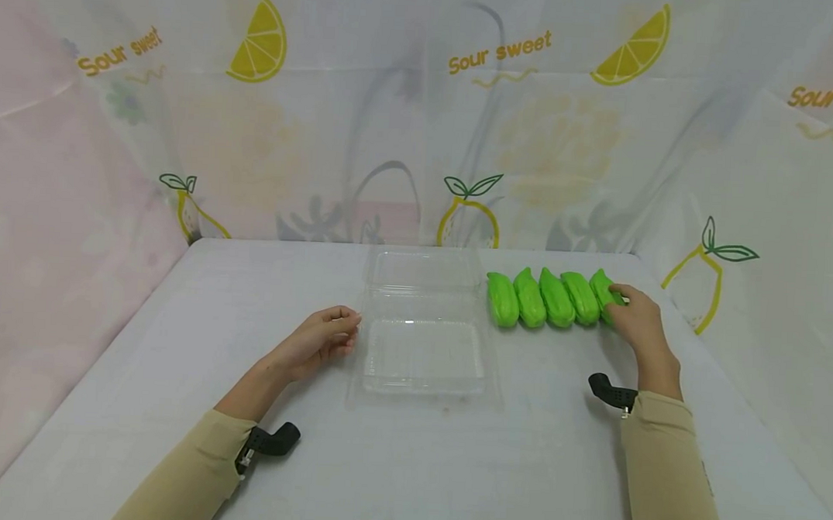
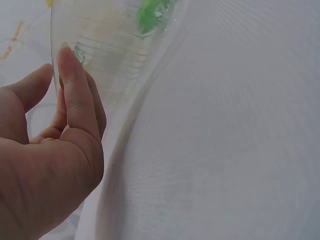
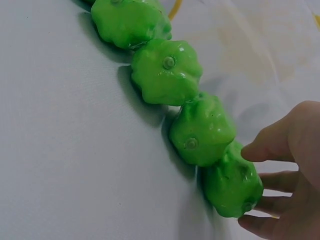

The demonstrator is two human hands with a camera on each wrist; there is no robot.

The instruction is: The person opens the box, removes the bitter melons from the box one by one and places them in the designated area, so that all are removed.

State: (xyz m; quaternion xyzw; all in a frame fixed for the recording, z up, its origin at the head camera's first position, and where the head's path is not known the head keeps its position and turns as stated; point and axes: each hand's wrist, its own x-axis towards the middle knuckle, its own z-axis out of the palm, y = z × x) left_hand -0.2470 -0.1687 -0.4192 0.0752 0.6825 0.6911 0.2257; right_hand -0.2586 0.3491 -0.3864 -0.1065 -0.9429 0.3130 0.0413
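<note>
While I am watching through the head camera, five glossy green ridged vegetables are lying side by side in a touching row on the white table (image 1: pixel 173 404), toward its far right. The end vegetable (image 1: pixel 602 293), bright green with lumpy ribs and a small stem nub, is sitting at the right end of that row. My right hand (image 1: pixel 636 320) is wrapping its curled fingers (image 3: pixel 265 181) around it; the wrist view is showing the thumb above and fingertips below it. Its neighbours (image 1: pixel 557 299) are pressing against it on the left.

To the left of the row, a clear plastic clamshell box (image 1: pixel 422 353) is lying open, lid folded back. My left hand (image 1: pixel 318 339) is resting just beside the box's left edge, fingers loosely bent and holding nothing. A lemon-printed curtain (image 1: pixel 464 122) is hanging behind the table.
</note>
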